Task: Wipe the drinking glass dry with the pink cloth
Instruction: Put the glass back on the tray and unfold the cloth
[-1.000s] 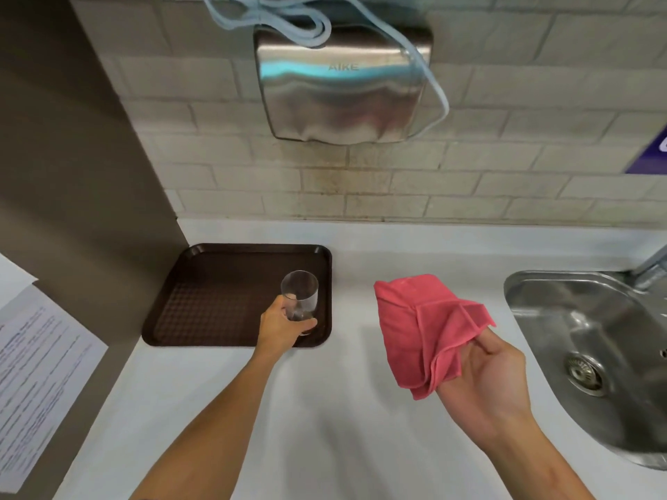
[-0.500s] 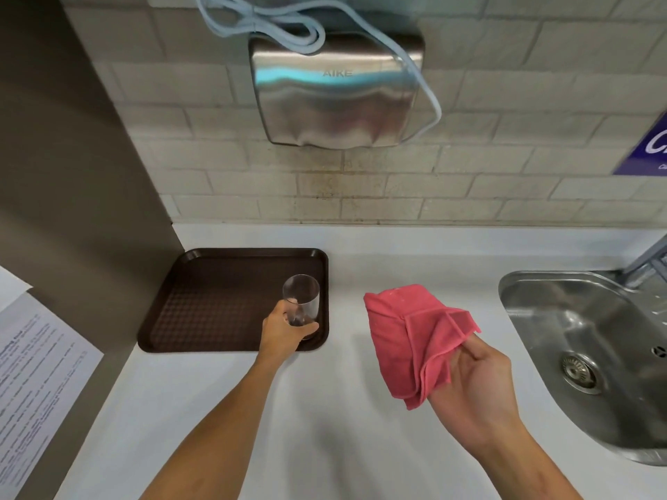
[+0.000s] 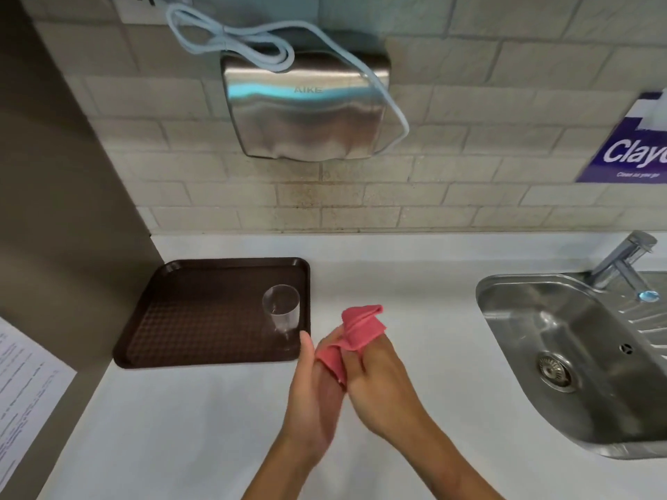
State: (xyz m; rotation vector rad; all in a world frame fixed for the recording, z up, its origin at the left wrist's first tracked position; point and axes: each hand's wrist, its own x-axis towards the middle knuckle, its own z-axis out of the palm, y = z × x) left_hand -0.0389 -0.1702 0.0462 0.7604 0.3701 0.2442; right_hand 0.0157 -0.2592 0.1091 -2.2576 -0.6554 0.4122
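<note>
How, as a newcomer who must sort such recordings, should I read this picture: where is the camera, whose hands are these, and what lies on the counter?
There is no machine: a person wears a camera on the head, looking down at their own bare hands, and the picture is taken from there. The right hand grips a pink cloth; the left hand touches its lower end, though I cannot tell whether it grips. A glass stands upright near the right edge of a brown tray on a white counter; neither hand touches it. A steel sink with a tap is on the right, and a hand dryer hangs on the wall.
</note>
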